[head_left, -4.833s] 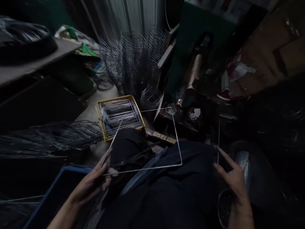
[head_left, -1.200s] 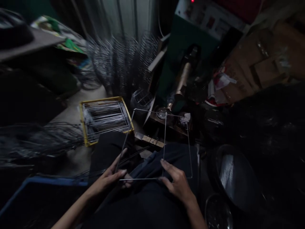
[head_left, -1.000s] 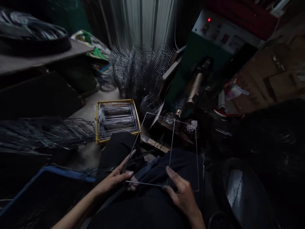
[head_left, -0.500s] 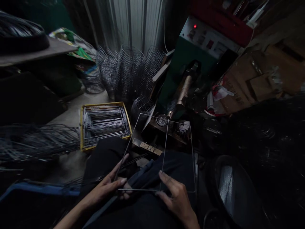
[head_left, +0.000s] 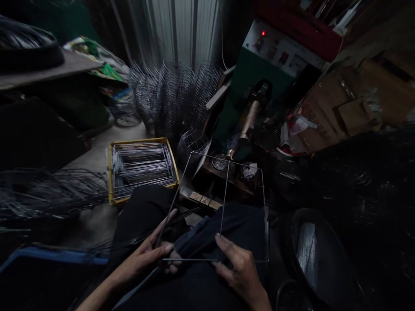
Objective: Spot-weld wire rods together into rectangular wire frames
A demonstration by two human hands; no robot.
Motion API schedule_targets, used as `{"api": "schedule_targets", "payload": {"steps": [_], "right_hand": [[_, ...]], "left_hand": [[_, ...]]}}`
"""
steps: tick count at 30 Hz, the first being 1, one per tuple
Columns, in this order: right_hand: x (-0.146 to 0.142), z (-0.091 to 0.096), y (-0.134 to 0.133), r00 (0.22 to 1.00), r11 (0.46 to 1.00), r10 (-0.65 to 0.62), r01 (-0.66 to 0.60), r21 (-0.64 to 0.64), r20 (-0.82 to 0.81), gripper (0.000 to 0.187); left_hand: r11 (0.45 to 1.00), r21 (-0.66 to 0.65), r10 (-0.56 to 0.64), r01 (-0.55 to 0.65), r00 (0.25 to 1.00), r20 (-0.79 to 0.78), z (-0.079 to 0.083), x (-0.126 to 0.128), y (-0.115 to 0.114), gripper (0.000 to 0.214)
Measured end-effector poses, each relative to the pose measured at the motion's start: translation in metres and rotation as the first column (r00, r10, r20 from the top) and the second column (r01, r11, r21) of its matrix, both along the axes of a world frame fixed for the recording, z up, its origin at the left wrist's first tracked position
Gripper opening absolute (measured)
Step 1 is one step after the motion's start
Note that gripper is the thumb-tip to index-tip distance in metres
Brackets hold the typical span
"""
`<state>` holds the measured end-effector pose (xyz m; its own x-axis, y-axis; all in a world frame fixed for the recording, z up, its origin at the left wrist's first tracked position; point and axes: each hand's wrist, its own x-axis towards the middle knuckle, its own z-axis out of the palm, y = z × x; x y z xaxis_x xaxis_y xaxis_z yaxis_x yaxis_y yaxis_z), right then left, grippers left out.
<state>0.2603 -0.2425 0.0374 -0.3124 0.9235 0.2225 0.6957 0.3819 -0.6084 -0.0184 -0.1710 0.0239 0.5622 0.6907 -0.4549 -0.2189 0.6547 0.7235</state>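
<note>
A thin rectangular wire frame (head_left: 263, 216) lies tilted over my lap, its far side near the machine. My left hand (head_left: 147, 258) pinches the frame's near-left corner, fingers closed round the wire. My right hand (head_left: 240, 272) pinches a straight wire rod (head_left: 225, 194) that runs across the middle of the frame, where it meets the near side. My legs, in dark trousers, are underneath.
A yellow crate (head_left: 110, 172) of stacked wire frames sits ahead left. Rows of upright wire pieces (head_left: 171, 97) stand behind it. A green machine (head_left: 259, 65) with a brass arm (head_left: 248, 123) stands ahead. A dark tub (head_left: 319, 255) is at right, loose wire bundles (head_left: 48, 194) at left.
Earlier my right hand was off to the right and open; it has come onto the frame with the rod. Over the last second both hands hold nearly still; the view shifted slightly.
</note>
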Motion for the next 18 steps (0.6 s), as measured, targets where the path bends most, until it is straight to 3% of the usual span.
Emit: {"api": "schedule_targets", "payload": {"steps": [18], "right_hand": [[0.0025,0.0048,-0.0054,1.000,1.000,0.012,-0.012,0.014,0.021,0.067]], "left_hand": [[1.000,0.023,-0.018,0.016,0.998,0.059,0.0003,-0.0003,-0.0009,0.102]]}}
